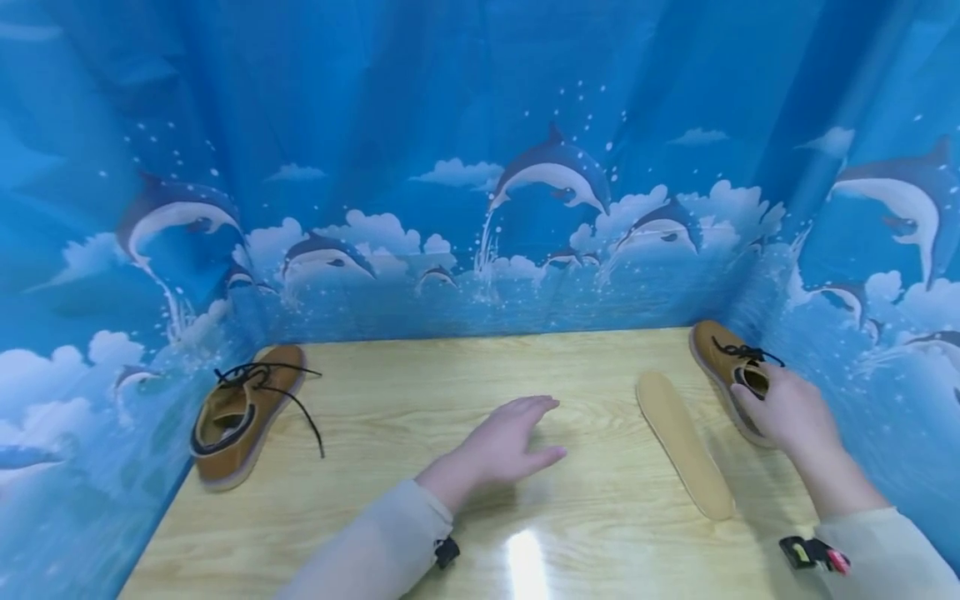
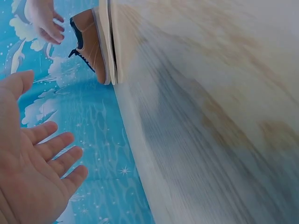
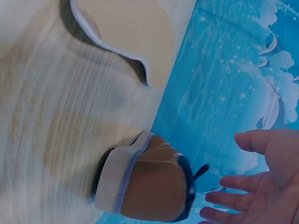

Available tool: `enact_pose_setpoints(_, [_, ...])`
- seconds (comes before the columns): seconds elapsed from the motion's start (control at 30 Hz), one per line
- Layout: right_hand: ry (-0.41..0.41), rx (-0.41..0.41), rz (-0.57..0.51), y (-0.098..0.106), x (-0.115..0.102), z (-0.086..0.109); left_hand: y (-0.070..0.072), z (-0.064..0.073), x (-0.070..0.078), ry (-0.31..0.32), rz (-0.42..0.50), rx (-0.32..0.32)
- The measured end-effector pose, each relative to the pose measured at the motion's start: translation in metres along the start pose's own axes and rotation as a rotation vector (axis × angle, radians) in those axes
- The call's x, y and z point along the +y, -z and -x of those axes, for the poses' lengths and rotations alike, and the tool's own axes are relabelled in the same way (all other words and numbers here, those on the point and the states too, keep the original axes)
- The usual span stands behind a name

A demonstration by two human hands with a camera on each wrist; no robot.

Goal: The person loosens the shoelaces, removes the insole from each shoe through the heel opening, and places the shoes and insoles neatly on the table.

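Observation:
A brown lace-up shoe point(image 1: 722, 360) with dark laces stands near the right wall of the table. Beside its opening, my right hand point(image 1: 798, 412) hangs with fingers spread; both wrist views show a gap between this hand point(image 3: 268, 179) and the shoe point(image 3: 156, 184). To the left of that shoe lies a tan insole point(image 1: 681, 442), whose curled edge shows in the right wrist view. My left hand point(image 1: 498, 443) hovers over the middle of the table, fingers extended and holding nothing. The other brown shoe point(image 1: 258, 404) sits at the far left, its black laces loose.
The light wood-grain table point(image 1: 420, 383) is bounded at the back and both sides by a blue curtain point(image 1: 420, 108) printed with dolphins. A bright reflection lies near the front. Dark wrist straps point(image 1: 813, 554) are worn over pale sleeves point(image 1: 382, 533).

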State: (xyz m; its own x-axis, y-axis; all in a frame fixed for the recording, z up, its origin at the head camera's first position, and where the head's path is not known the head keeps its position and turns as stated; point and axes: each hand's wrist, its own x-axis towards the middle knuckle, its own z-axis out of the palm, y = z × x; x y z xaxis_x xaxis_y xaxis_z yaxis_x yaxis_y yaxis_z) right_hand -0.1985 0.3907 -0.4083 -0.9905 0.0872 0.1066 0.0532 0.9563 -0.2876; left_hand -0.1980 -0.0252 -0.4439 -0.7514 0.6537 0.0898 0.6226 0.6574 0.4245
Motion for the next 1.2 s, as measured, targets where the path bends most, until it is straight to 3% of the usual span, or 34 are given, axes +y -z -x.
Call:
enact_pose_setpoints(0.23, [-0.124,-0.067,0.038,0.002,0.009,-0.012,-0.006,-0.025,0.007,0.036,0.046,-0.003])
enact_pose_setpoints(0.47, [-0.235,-0.186,0.029,-0.004,0.021,-0.025,-0.011,-0.043,0.014,0.057,0.047,-0.003])
enact_pose_setpoints(0.87, [-0.328,-0.312,-0.010,-0.009,0.035,-0.043,-0.024,-0.070,0.015,0.094,0.088,0.001])
enact_pose_setpoints(1.2, [-0.401,-0.305,-0.010,-0.017,0.034,-0.048,-0.029,-0.077,0.017,0.104,0.108,-0.004])
